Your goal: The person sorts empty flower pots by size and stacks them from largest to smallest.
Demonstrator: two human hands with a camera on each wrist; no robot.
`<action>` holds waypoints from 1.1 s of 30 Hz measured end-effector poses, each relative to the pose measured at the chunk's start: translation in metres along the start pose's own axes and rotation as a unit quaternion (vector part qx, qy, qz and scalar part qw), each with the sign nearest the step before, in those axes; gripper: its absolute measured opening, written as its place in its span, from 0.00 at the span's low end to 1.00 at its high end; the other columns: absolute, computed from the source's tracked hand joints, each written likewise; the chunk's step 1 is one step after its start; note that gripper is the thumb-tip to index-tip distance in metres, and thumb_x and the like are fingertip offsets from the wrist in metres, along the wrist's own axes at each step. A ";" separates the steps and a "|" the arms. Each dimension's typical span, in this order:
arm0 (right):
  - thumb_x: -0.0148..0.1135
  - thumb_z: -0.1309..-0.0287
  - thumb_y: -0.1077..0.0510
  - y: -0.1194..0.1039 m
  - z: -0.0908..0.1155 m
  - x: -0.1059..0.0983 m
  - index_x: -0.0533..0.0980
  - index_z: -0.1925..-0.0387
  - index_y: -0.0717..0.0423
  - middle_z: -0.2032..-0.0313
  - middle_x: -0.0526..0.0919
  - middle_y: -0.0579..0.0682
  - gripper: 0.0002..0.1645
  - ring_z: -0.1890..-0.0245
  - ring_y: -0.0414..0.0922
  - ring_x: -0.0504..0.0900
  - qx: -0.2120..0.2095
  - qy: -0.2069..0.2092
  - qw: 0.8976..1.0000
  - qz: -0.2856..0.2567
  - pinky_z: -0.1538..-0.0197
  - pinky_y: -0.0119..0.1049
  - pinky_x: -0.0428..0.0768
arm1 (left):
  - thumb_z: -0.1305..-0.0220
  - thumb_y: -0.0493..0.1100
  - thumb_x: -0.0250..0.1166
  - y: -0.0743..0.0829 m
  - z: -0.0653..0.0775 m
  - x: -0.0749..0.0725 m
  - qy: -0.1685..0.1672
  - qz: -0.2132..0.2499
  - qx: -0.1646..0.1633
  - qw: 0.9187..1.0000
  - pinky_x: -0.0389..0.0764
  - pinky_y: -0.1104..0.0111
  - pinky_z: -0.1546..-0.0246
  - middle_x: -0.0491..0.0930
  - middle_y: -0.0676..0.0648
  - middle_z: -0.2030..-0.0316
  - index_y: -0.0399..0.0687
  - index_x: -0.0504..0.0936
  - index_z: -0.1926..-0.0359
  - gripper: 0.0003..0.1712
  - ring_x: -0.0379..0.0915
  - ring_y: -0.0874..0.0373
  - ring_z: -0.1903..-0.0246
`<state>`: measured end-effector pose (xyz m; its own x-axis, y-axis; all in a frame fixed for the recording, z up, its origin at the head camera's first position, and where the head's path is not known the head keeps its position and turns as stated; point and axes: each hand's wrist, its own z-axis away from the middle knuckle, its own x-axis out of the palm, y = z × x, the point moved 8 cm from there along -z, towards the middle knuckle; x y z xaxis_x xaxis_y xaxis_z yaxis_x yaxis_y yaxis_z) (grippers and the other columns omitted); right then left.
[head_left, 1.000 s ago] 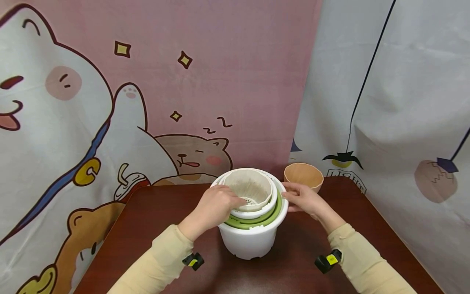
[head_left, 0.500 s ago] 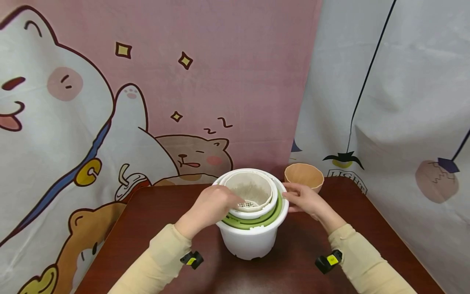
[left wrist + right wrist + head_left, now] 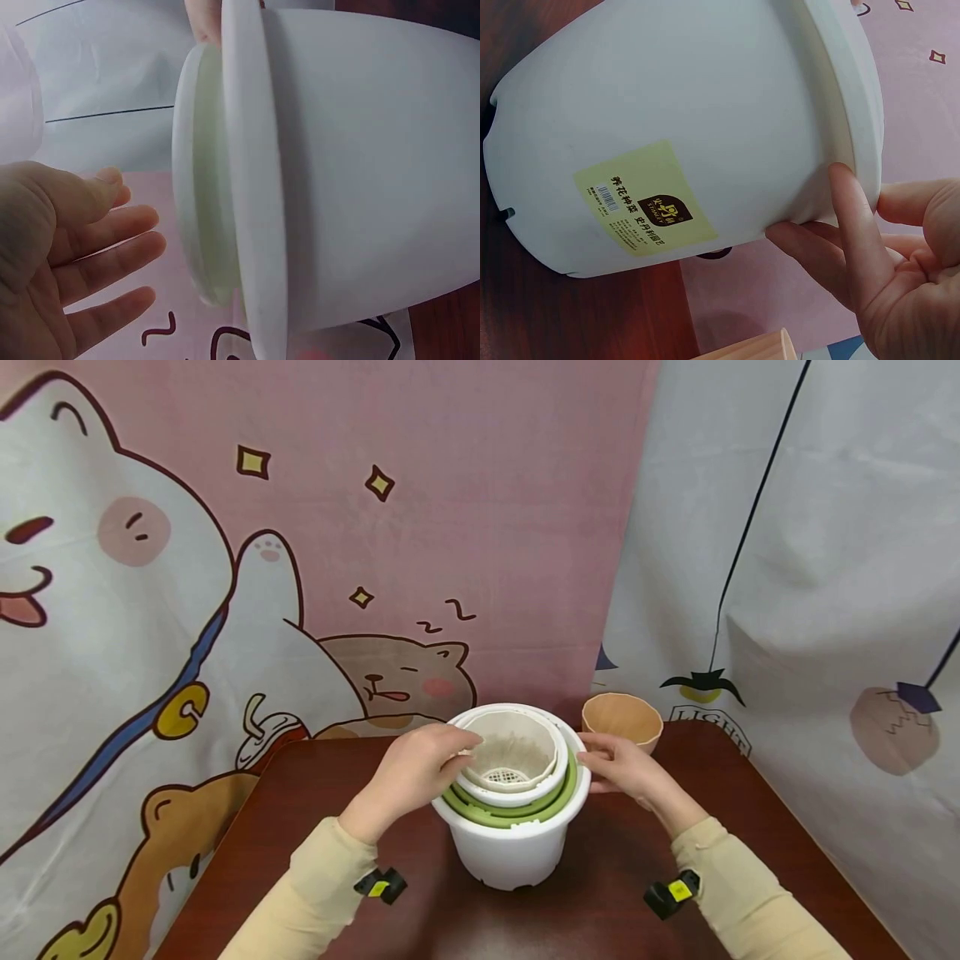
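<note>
A large white flower pot (image 3: 510,856) stands upright on the table, with smaller pots nested in it: a green one (image 3: 491,816), a white one, and an innermost off-white one (image 3: 517,745) with a holed bottom. My left hand (image 3: 420,767) hovers at the stack's left side; in the left wrist view its fingers (image 3: 112,259) are loosely spread, apart from the pots and holding nothing. On the opposite side my right hand (image 3: 624,766) holds the large pot's rim. The right wrist view shows its fingers (image 3: 851,225) against the rim and outer wall, near a yellow-green label (image 3: 645,199).
A peach-coloured ribbed pot (image 3: 621,718) sits behind my right hand at the back of the dark red wooden table (image 3: 322,810). Printed cloth curtains (image 3: 510,527) hang close behind the table and along its right side.
My left hand has come out of the innermost pot and moved left, away from its rim. That pot has shifted slightly within the stack. My right hand stays on the large pot's rim.
</note>
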<state>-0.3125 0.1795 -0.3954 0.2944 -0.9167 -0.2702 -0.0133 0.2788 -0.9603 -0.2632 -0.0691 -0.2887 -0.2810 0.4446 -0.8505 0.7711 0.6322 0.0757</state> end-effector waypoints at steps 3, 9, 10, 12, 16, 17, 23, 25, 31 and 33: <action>0.58 0.30 0.61 0.000 0.000 0.000 0.59 0.31 0.74 0.44 0.76 0.72 0.34 0.56 0.50 0.84 0.000 0.001 1.000 0.000 0.58 0.41 0.87 | 0.42 0.38 0.73 -0.006 0.001 -0.003 0.003 0.009 -0.018 1.000 0.84 0.64 0.64 0.85 0.51 0.59 0.47 0.85 0.50 0.17 0.81 0.58 0.61; 0.57 0.30 0.61 0.001 0.000 0.000 0.59 0.31 0.74 0.43 0.75 0.72 0.34 0.56 0.49 0.84 0.001 0.000 1.000 -0.002 0.58 0.41 0.87 | 0.41 0.41 0.73 -0.018 0.006 -0.009 0.013 0.036 -0.064 0.997 0.83 0.64 0.66 0.84 0.50 0.57 0.46 0.83 0.46 0.21 0.80 0.58 0.62; 0.57 0.30 0.61 0.001 0.000 0.000 0.59 0.31 0.74 0.43 0.75 0.72 0.34 0.56 0.50 0.84 0.002 0.000 1.000 -0.002 0.58 0.41 0.87 | 0.40 0.41 0.73 -0.021 0.007 -0.009 0.012 0.039 -0.074 0.996 0.83 0.64 0.66 0.83 0.50 0.57 0.46 0.83 0.45 0.21 0.81 0.58 0.61; 0.57 0.30 0.60 0.001 0.000 0.000 0.58 0.31 0.74 0.43 0.75 0.72 0.34 0.55 0.50 0.84 0.004 0.001 1.000 -0.002 0.58 0.42 0.87 | 0.40 0.42 0.73 -0.026 0.008 -0.010 0.010 0.050 -0.092 0.995 0.83 0.63 0.66 0.83 0.49 0.56 0.46 0.82 0.44 0.22 0.81 0.57 0.61; 0.58 0.30 0.60 0.000 0.001 0.000 0.58 0.30 0.73 0.43 0.75 0.72 0.35 0.55 0.51 0.84 0.007 0.002 1.000 -0.002 0.58 0.42 0.87 | 0.39 0.43 0.72 -0.036 0.011 -0.011 0.008 0.059 -0.121 0.991 0.82 0.63 0.66 0.83 0.48 0.56 0.46 0.81 0.42 0.24 0.80 0.56 0.62; 0.58 0.30 0.60 0.000 0.001 0.000 0.58 0.30 0.73 0.43 0.75 0.72 0.35 0.55 0.51 0.84 0.007 0.002 1.000 -0.002 0.58 0.42 0.87 | 0.39 0.44 0.72 -0.038 0.011 -0.011 0.007 0.063 -0.126 0.990 0.82 0.63 0.66 0.83 0.47 0.56 0.45 0.80 0.42 0.25 0.81 0.56 0.62; 0.58 0.29 0.60 0.000 0.001 0.000 0.58 0.30 0.73 0.43 0.75 0.72 0.35 0.56 0.50 0.84 0.009 0.002 1.000 -0.002 0.58 0.41 0.87 | 0.38 0.44 0.72 -0.055 0.018 -0.007 0.001 0.077 -0.156 0.985 0.85 0.61 0.65 0.83 0.45 0.54 0.41 0.78 0.40 0.27 0.82 0.55 0.62; 0.57 0.29 0.60 -0.001 0.001 0.000 0.58 0.30 0.73 0.43 0.75 0.72 0.35 0.56 0.49 0.84 0.009 0.002 1.000 -0.003 0.58 0.41 0.87 | 0.38 0.44 0.71 -0.060 0.020 -0.005 0.000 0.082 -0.167 0.983 0.85 0.60 0.64 0.83 0.44 0.53 0.41 0.78 0.40 0.27 0.82 0.54 0.61; 0.57 0.29 0.60 -0.002 0.002 0.001 0.58 0.30 0.73 0.43 0.75 0.71 0.35 0.56 0.49 0.84 0.007 0.000 1.000 0.000 0.58 0.41 0.87 | 0.38 0.44 0.71 -0.074 0.027 -0.001 0.002 0.107 -0.192 0.975 0.85 0.56 0.61 0.83 0.42 0.52 0.39 0.77 0.39 0.28 0.83 0.52 0.61; 0.57 0.29 0.60 -0.002 0.002 0.001 0.58 0.30 0.73 0.42 0.75 0.71 0.35 0.55 0.50 0.84 0.007 0.000 1.000 0.002 0.58 0.41 0.87 | 0.38 0.44 0.71 -0.077 0.029 0.002 0.003 0.117 -0.199 0.973 0.85 0.55 0.59 0.83 0.40 0.52 0.38 0.76 0.39 0.29 0.83 0.51 0.60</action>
<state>-0.3102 0.1791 -0.3937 0.2948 -0.9157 -0.2733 -0.0004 0.2858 -0.9583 -0.3068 -0.1355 -0.3110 -0.1281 0.6082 -0.7834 0.5321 0.7087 0.4632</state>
